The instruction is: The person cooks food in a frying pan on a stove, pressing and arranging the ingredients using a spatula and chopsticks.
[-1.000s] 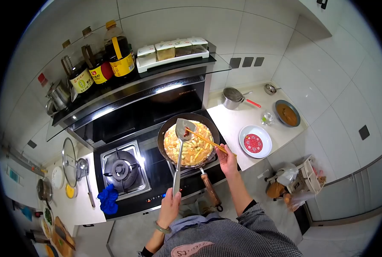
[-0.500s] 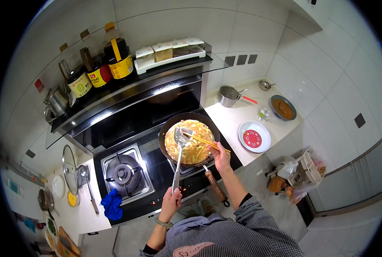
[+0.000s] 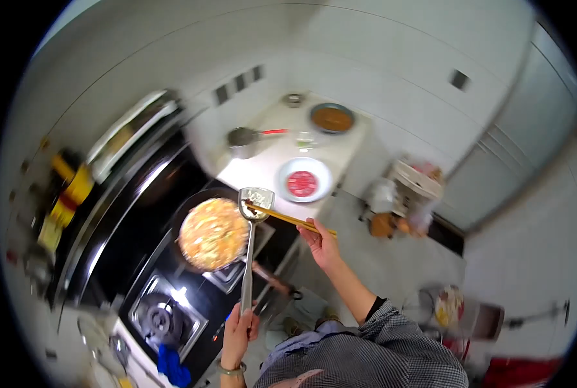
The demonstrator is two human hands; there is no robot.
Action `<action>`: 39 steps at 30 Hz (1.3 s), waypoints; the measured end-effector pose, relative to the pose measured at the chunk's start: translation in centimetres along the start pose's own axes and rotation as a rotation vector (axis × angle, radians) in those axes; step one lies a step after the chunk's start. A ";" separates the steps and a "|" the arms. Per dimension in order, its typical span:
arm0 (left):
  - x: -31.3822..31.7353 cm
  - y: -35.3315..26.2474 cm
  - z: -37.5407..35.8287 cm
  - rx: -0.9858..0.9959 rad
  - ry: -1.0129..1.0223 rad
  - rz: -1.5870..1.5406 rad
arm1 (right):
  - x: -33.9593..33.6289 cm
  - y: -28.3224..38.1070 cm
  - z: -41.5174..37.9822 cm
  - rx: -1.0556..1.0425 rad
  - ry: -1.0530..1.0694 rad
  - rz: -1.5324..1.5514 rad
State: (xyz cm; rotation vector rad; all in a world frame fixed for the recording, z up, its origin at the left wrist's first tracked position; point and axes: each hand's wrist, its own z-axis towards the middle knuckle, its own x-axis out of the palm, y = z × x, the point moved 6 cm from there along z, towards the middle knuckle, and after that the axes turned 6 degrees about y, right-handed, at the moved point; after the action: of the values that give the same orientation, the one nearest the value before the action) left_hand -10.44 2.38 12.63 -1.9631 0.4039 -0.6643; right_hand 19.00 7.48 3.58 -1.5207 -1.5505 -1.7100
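My left hand is closed around the handle of a metal spatula, its blade raised to the right of the pan. On the blade lies a small dark bit of food. My right hand is closed on yellow chopsticks, whose tips touch or hover at that bit on the blade. In the dark frying pan on the stove sits a mixed yellow and orange food, blurred by motion. The pan's wooden handle points towards me.
A white plate with a red pattern stands on the counter beyond the spatula. Near it are a small pot with a red handle and a bowl of brown liquid. A bare burner and blue cloth are on the left.
The view has turned right. The spatula and chopsticks have lifted out from over the pan's food and moved right, beyond the pan's rim towards the patterned plate.
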 end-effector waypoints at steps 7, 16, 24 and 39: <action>15.7 5.5 3.3 -0.225 0.496 0.283 | -15.7 18.9 -17.8 -0.455 -0.288 0.068; 42.0 27.5 6.1 -0.575 1.146 0.526 | -39.8 29.9 -47.6 -1.025 -0.917 0.161; 59.1 49.3 2.9 -0.338 1.508 1.042 | -58.2 28.5 -66.9 -1.217 -1.449 0.285; 67.5 66.0 -0.2 0.022 1.602 1.540 | -75.7 25.3 -71.2 -1.085 -1.855 0.490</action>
State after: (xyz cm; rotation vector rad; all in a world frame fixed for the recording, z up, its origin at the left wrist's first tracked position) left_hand 43.07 -64.43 -27.08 -0.1977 2.3822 -0.9075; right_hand 33.99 -90.64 -36.37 -4.0510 -0.0711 -0.3339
